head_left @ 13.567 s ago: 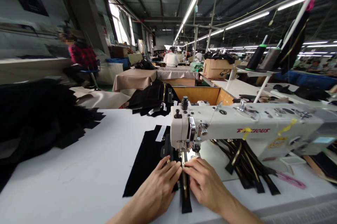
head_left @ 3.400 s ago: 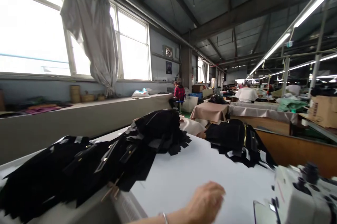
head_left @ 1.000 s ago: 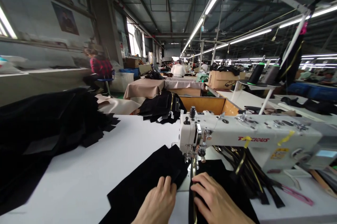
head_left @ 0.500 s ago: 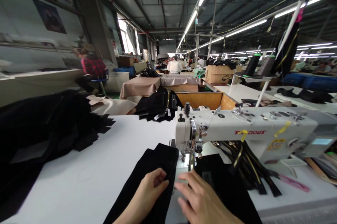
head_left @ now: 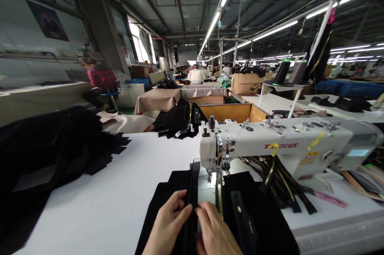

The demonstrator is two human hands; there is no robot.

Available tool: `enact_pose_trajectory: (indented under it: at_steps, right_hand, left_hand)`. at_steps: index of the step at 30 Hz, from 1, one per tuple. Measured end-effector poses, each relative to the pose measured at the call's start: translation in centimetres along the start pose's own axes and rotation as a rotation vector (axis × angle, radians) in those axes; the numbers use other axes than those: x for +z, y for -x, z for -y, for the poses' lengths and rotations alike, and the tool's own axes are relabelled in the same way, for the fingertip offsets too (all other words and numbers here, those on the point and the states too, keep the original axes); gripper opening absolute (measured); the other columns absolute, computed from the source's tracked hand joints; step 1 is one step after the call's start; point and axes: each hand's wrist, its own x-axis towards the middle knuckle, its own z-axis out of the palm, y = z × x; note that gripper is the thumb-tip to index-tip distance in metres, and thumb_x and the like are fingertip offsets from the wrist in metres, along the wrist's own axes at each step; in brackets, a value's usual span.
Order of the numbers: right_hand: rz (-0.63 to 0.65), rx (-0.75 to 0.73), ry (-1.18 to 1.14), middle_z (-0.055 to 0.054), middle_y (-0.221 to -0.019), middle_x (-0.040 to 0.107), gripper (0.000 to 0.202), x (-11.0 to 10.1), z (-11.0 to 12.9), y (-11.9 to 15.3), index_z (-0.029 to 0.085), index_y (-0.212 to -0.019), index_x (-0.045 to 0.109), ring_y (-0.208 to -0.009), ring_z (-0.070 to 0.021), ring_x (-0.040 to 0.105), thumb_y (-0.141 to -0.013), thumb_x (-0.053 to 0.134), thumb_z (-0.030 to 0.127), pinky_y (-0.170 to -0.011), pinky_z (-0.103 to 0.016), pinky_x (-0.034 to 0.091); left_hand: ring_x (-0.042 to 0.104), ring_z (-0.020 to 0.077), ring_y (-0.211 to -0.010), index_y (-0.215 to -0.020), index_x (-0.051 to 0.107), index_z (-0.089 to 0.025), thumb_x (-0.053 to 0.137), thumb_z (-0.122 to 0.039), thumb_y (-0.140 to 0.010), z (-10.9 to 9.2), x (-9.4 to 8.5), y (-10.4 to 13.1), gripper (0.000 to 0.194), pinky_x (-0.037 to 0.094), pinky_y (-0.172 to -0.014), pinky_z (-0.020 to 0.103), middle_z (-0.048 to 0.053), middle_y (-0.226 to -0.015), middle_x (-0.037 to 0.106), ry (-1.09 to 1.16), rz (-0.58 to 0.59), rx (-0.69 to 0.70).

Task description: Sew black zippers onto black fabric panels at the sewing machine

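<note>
Below the needle of a white sewing machine lies a black fabric panel, with a folded strip along its right edge. My left hand pinches that edge between thumb and fingers. Opposite it, my right hand has its fingers closed on the same edge, fingertips partly hidden. A gold-toothed zipper runs from the presser foot toward me. To its right is another black panel bearing a zipped pocket strip.
Stacked black pieces cover the table's left; a smaller pile lies behind. Loose zippers and pink thread snips sit under and beside the machine arm. Thread cones stand behind. A person in red plaid sits at left.
My right hand has moved left and closed on the left panel's edge, which now shows a folded strip. The right panel's zipped pocket strip has come into view. The camera has turned slightly.
</note>
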Motion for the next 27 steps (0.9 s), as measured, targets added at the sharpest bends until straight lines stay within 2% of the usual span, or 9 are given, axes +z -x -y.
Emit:
enact_pose_trajectory:
  at_steps: [3, 5, 9, 13, 15, 18, 20, 24, 27]
  right_hand:
    - [-0.091, 0.027, -0.151, -0.012, -0.132, 0.056, 0.056, 0.4, -0.5, -0.5, 0.019, -0.138, 0.043, -0.123, -0.0267, 0.055, -0.083, 0.047, 0.007, -0.102, -0.038, 0.050]
    - [-0.154, 0.118, -0.317, -0.011, -0.122, 0.061, 0.048, 0.4, -0.7, -1.3, 0.020, -0.135, 0.048, -0.113, -0.0245, 0.061, -0.088, 0.042, 0.011, -0.097, -0.038, 0.052]
    - [-0.236, 0.284, -0.683, -0.006, -0.093, 0.065, 0.037, 0.3, -0.7, -2.9, 0.019, -0.119, 0.059, -0.088, -0.0215, 0.066, -0.083, 0.048, 0.016, -0.084, -0.034, 0.056]
    - [-0.246, 0.337, -1.000, -0.006, -0.088, 0.067, 0.034, 0.8, -0.2, -3.4, 0.016, -0.114, 0.062, -0.087, -0.0245, 0.068, -0.082, 0.054, 0.025, -0.085, -0.039, 0.056]
    - [-0.234, 0.346, -1.060, -0.006, -0.090, 0.069, 0.033, 1.1, 0.3, -3.4, 0.017, -0.115, 0.062, -0.090, -0.0253, 0.069, -0.084, 0.054, 0.027, -0.086, -0.040, 0.056]
    - [-0.271, 0.310, -0.952, -0.010, -0.107, 0.068, 0.033, 1.3, 1.3, -3.2, 0.018, -0.120, 0.059, -0.107, -0.0248, 0.065, -0.091, 0.045, 0.023, -0.096, -0.040, 0.053]
    - [-0.267, 0.218, -0.778, -0.011, -0.116, 0.064, 0.036, 1.1, 1.7, -3.0, 0.018, -0.123, 0.057, -0.115, -0.0228, 0.062, -0.092, 0.039, 0.016, -0.101, -0.038, 0.050]
    - [-0.153, -0.011, -0.207, -0.014, -0.123, 0.058, 0.047, 1.6, 1.0, -2.0, 0.016, -0.130, 0.054, -0.117, -0.0282, 0.057, -0.084, 0.048, 0.009, -0.101, -0.042, 0.051]
    - [-0.090, -0.147, 0.154, -0.017, -0.114, 0.063, 0.035, 4.2, -0.9, -0.3, 0.014, -0.119, 0.063, -0.110, -0.0355, 0.059, -0.085, 0.055, 0.012, -0.094, -0.051, 0.054]
  left_hand:
    - [0.047, 0.0158, -0.065, -0.105, 0.061, -0.013, 0.071, -0.052, -0.070, 0.1, 0.1, 0.5, 0.053, 0.041, -0.062, 0.027, -0.005, -0.068, 0.044, -0.004, 0.036, 0.020]
    - [0.046, 0.0148, -0.065, -0.109, 0.060, -0.013, 0.072, -0.052, -0.073, 0.5, 0.1, 0.9, 0.054, 0.040, -0.060, 0.025, -0.005, -0.070, 0.043, -0.001, 0.081, 0.024]
    - [0.047, 0.0140, -0.067, -0.122, 0.056, -0.015, 0.069, -0.054, -0.082, 1.0, -0.2, 1.7, 0.057, 0.041, -0.061, 0.023, -0.003, -0.077, 0.046, 0.040, 0.172, 0.019]
    - [0.057, 0.0217, -0.087, -0.126, 0.055, -0.018, 0.068, -0.060, -0.083, 0.2, -0.3, 2.5, 0.061, 0.048, -0.078, 0.028, 0.004, -0.090, 0.057, 0.113, 0.214, 0.042]
    - [0.059, 0.0248, -0.096, -0.128, 0.054, -0.019, 0.067, -0.060, -0.084, -0.1, -0.2, 2.8, 0.061, 0.049, -0.085, 0.030, 0.007, -0.098, 0.060, 0.150, 0.239, 0.044]
    - [0.060, 0.0263, -0.102, -0.131, 0.052, -0.019, 0.066, -0.059, -0.085, 0.0, 0.2, 3.0, 0.063, 0.049, -0.091, 0.031, 0.009, -0.103, 0.061, 0.182, 0.175, 0.069]
    - [0.062, 0.0245, -0.093, -0.130, 0.053, -0.017, 0.066, -0.059, -0.083, 0.4, 0.3, 2.9, 0.064, 0.051, -0.085, 0.030, 0.007, -0.096, 0.060, 0.134, 0.110, 0.073]
    - [0.059, 0.0179, -0.071, -0.128, 0.058, -0.014, 0.068, -0.051, -0.078, 0.9, 0.1, 2.4, 0.064, 0.051, -0.068, 0.027, 0.002, -0.083, 0.055, -0.031, 0.060, 0.035]
    - [0.057, 0.0180, -0.068, -0.126, 0.061, -0.007, 0.066, -0.046, -0.071, 0.8, 0.0, 1.8, 0.067, 0.049, -0.067, 0.028, 0.001, -0.077, 0.054, -0.112, 0.065, 0.003]
